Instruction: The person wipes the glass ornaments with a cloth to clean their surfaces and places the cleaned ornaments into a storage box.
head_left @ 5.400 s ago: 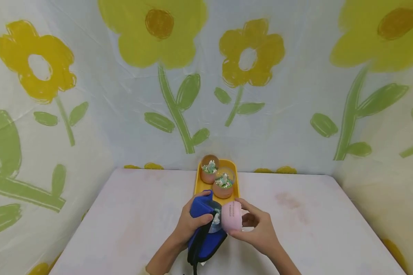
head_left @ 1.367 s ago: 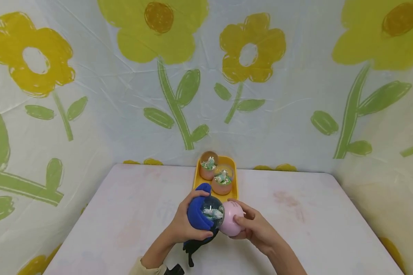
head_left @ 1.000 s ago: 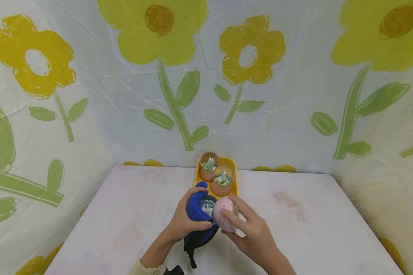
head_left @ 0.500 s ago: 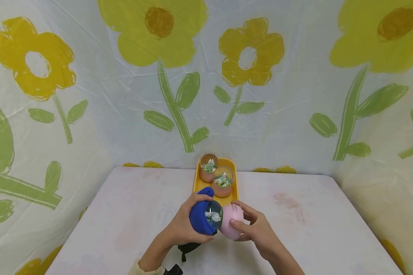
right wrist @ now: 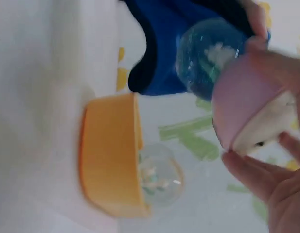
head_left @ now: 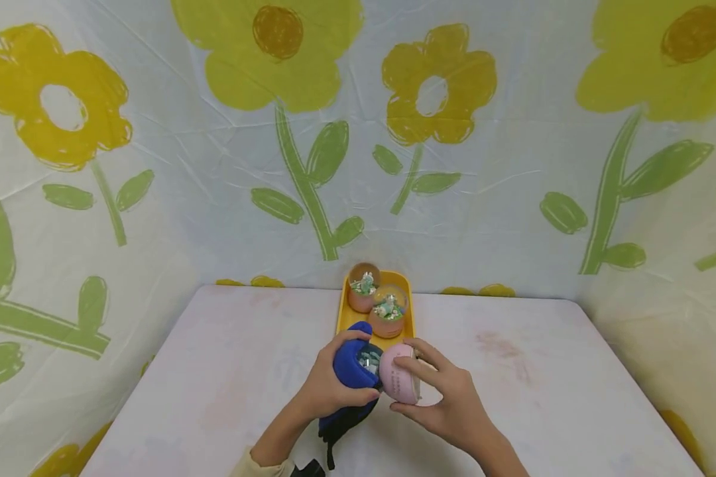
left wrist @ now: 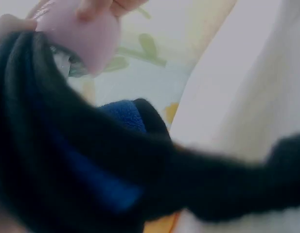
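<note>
My left hand wraps a blue cloth with black edging round the glass dome of a snow globe. My right hand holds the globe's pink base by its edges with thumb and fingers. The globe lies sideways above the table, base pointing right. In the right wrist view the base's pale underside shows, and a white figure sits inside the dome. Black edging and a dangling black strap blur across the left wrist view, hiding most of the left hand.
Behind the hands a yellow tray stands on the white table. Two more snow globes with pink bases sit in it, a rear one and a nearer one. A flower-printed cloth backdrop rises behind the table.
The right hand has turned the pink base back and forth against the cloth. Since half a second ago its lettering has swung toward the camera, and less of the dome shows.
</note>
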Demonstrator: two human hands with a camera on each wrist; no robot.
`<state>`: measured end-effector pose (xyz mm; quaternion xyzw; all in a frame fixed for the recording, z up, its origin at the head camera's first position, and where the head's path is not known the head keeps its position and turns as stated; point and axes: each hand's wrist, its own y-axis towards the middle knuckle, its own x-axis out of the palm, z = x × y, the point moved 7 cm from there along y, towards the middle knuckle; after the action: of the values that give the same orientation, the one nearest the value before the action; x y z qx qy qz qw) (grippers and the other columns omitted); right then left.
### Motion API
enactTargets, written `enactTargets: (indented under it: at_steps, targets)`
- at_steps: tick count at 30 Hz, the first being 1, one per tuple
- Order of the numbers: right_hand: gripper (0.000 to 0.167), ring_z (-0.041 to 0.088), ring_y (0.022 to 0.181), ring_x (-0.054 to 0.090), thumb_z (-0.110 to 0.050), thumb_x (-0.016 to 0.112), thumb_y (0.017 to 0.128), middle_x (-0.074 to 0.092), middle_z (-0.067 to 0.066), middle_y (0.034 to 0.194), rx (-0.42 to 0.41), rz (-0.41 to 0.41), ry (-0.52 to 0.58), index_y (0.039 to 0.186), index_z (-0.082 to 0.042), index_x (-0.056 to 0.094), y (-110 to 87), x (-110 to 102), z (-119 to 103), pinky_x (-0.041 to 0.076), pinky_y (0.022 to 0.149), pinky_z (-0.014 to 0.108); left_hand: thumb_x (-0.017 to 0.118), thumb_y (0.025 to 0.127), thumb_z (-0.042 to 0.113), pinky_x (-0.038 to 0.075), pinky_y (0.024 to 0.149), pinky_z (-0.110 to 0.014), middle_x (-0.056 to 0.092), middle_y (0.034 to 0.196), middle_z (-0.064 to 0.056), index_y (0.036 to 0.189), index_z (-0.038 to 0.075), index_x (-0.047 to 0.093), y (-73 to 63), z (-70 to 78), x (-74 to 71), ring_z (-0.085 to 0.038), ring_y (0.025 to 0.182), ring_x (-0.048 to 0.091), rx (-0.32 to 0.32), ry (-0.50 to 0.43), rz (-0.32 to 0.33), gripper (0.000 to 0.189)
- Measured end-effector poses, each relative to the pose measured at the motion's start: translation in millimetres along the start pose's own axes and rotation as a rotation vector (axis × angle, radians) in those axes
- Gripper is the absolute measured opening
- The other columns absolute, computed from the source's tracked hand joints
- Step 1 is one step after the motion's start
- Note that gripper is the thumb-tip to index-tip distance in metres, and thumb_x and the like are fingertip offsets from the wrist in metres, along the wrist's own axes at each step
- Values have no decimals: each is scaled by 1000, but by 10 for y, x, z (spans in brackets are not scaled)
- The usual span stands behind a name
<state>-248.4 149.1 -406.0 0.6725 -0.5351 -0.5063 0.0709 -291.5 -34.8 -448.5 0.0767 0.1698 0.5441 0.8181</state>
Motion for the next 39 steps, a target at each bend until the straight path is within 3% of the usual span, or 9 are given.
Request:
enactTargets:
  at_steps: [6, 9, 14, 21, 24, 26, 30, 33, 39]
  targets:
    - [61, 30, 88, 67, -16, 78, 83, 54, 19, 129, 608, -69, 657, 138, -7, 52, -113, 192, 492, 57, 67, 39, 91, 61, 32, 52, 84, -38, 47, 133, 3, 133, 29, 48, -19, 177, 34, -24, 113, 53, 197, 350, -39, 84]
    - [60, 32, 89, 64, -14, 68, 90, 52, 22, 127, 797, -104, 841, 144, -2, 43, -175, 274, 595, 56, 70, 46, 92, 58, 38, 53, 83, -38, 45, 135, 4, 132, 33, 49, -11, 268, 63, -22, 111, 55, 314, 501, -44, 85]
    - [59, 30, 86, 65, -16, 72, 87, 54, 21, 128, 743, -79, 726, 141, -8, 49, -117, 215, 513, 57, 67, 43, 93, 58, 36, 52, 85, -39, 45, 136, 4, 133, 34, 48, 18, 215, 32, -21, 113, 54, 283, 439, -25, 88]
    - [63, 25, 115, 59, -30, 88, 70, 54, 2, 137, 222, -105, 192, 128, -24, 63, 10, 10, 63, 55, 80, 35, 90, 65, 34, 50, 88, -38, 49, 133, 6, 135, 34, 48, 5, 49, 71, -22, 117, 49, 133, 206, -194, 82]
    - [64, 26, 124, 52, -28, 89, 69, 51, 2, 140, 49, -117, 131, 128, -22, 63, 22, -22, -13, 48, 93, 37, 88, 69, 36, 50, 88, -38, 48, 134, 3, 135, 31, 49, 16, -7, 107, -24, 118, 49, 89, 77, -270, 77]
    - [65, 24, 124, 52, -18, 89, 69, 51, 7, 140, 32, -120, 226, 128, -16, 62, 16, -14, 39, 50, 90, 35, 86, 71, 38, 50, 89, -39, 48, 135, -2, 135, 27, 50, 20, -42, 106, -26, 117, 49, 73, -18, -280, 74]
    - [66, 20, 123, 53, 2, 84, 71, 49, 15, 140, 99, -78, 500, 131, -4, 57, -33, 44, 229, 54, 83, 36, 82, 75, 39, 49, 90, -43, 47, 133, -20, 136, 16, 47, 11, -86, 97, -31, 116, 50, 85, -286, -241, 75]
    - [66, 24, 115, 56, 9, 77, 76, 48, 17, 140, 267, 23, 705, 136, 2, 50, -79, 151, 359, 55, 80, 39, 79, 76, 39, 47, 93, -45, 46, 132, -24, 139, 13, 42, 9, -63, 74, -32, 117, 50, 129, -444, -172, 78]
    - [64, 28, 102, 58, 5, 71, 83, 51, 14, 129, 650, 274, 846, 140, -11, 48, -176, 346, 425, 54, 83, 38, 84, 72, 34, 46, 92, -49, 45, 133, -17, 144, 16, 33, 4, -61, -10, -36, 117, 48, 90, -394, 2, 89]
